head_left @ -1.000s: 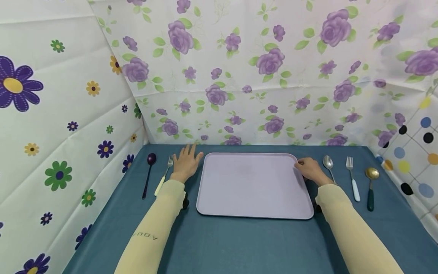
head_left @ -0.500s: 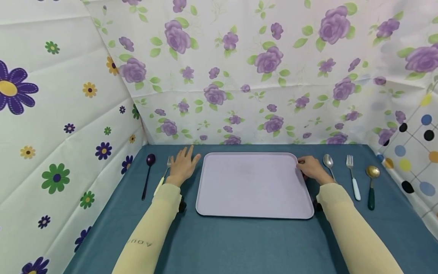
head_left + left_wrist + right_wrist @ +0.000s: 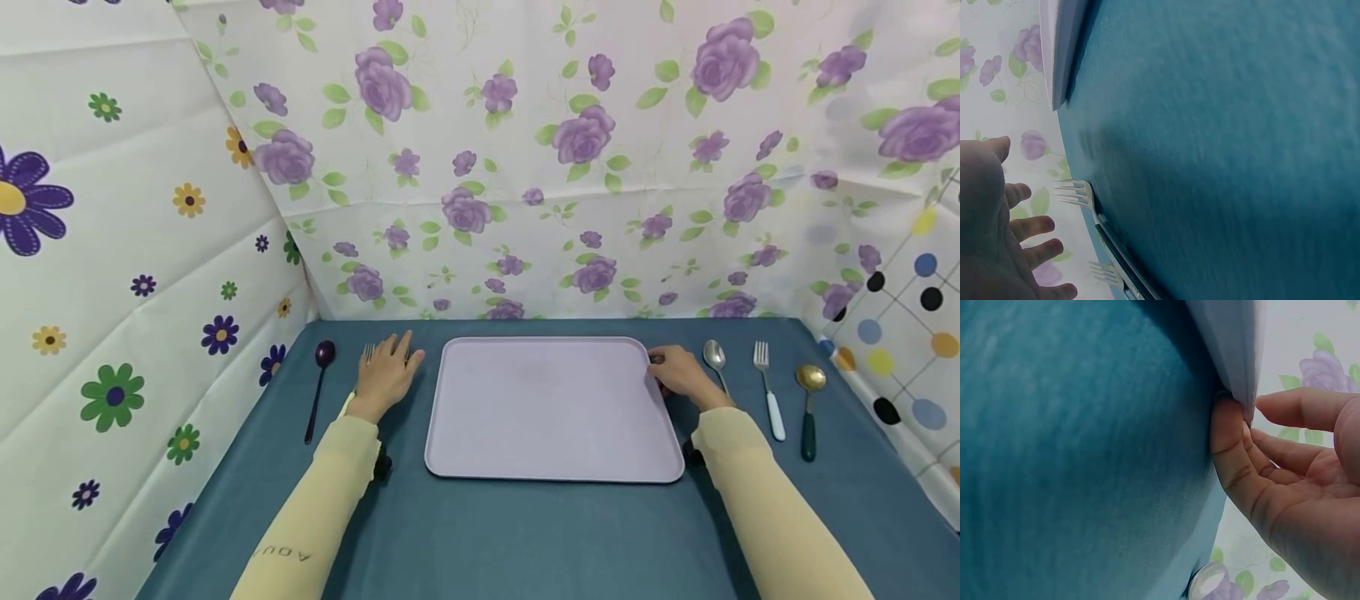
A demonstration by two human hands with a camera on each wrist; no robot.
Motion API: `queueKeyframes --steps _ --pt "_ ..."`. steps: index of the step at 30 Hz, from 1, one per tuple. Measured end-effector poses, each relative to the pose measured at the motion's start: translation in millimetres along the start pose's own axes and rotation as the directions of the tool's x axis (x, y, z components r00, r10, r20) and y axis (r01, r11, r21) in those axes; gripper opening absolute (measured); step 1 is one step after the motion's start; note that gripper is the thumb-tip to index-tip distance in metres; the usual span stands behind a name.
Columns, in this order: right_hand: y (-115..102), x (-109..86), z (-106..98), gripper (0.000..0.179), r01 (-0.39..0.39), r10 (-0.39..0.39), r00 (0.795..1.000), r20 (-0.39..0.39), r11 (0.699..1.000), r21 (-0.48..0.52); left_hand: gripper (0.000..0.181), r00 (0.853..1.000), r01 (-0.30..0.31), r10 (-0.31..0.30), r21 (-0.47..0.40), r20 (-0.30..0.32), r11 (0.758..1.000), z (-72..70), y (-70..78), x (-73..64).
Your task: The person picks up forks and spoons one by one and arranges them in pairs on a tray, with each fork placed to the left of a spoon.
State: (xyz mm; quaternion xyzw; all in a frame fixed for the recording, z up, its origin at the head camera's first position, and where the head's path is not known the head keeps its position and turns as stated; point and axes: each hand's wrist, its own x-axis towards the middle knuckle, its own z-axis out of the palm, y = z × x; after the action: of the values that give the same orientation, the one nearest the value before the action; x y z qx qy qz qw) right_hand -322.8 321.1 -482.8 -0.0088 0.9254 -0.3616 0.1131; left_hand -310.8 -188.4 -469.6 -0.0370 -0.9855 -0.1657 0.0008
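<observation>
A pale lilac rectangular tray (image 3: 555, 408) lies flat on the blue-green table. At its right edge my right hand (image 3: 678, 375) pinches the rim, the thumb on top and fingertips tucked beneath, as the right wrist view shows. Left of the tray, my left hand (image 3: 386, 379) hovers with fingers spread, holding nothing. It partly covers a fork (image 3: 369, 352) with a pale yellow handle. In the left wrist view, a dark-handled fork (image 3: 1075, 192) lies nearest the hand, with another fork (image 3: 1107, 274) beyond it.
A dark purple spoon (image 3: 324, 357) lies at the far left. Right of the tray are a silver spoon (image 3: 714, 354), a white-handled fork (image 3: 762, 357) and a gold spoon (image 3: 810, 379) with a green handle. Flowered cloth (image 3: 510, 183) hangs behind the table.
My left hand has moved leftward and a little nearer, away from the tray and over the yellow-handled fork. My right hand keeps its hold on the tray, which stays put.
</observation>
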Motion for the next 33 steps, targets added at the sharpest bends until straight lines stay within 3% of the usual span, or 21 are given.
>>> queueKeyframes --steps 7,17,33 --pt "5.8 -1.3 0.1 0.051 0.040 -0.040 0.999 -0.010 0.999 0.025 0.065 1.000 -0.018 0.018 -0.040 -0.006 0.999 -1.5 -4.6 -4.5" --pt "11.2 -1.4 2.2 0.052 0.076 -0.076 0.997 -0.014 0.997 0.031 0.052 0.997 -0.052 0.049 -0.055 -0.055 0.997 -6.0 -15.5 -23.8" --pt "6.5 -11.0 0.4 0.056 0.100 -0.100 0.993 0.058 0.995 0.012 0.044 0.998 -0.060 0.059 -0.029 -0.025 0.998 -4.1 -21.7 -36.7"
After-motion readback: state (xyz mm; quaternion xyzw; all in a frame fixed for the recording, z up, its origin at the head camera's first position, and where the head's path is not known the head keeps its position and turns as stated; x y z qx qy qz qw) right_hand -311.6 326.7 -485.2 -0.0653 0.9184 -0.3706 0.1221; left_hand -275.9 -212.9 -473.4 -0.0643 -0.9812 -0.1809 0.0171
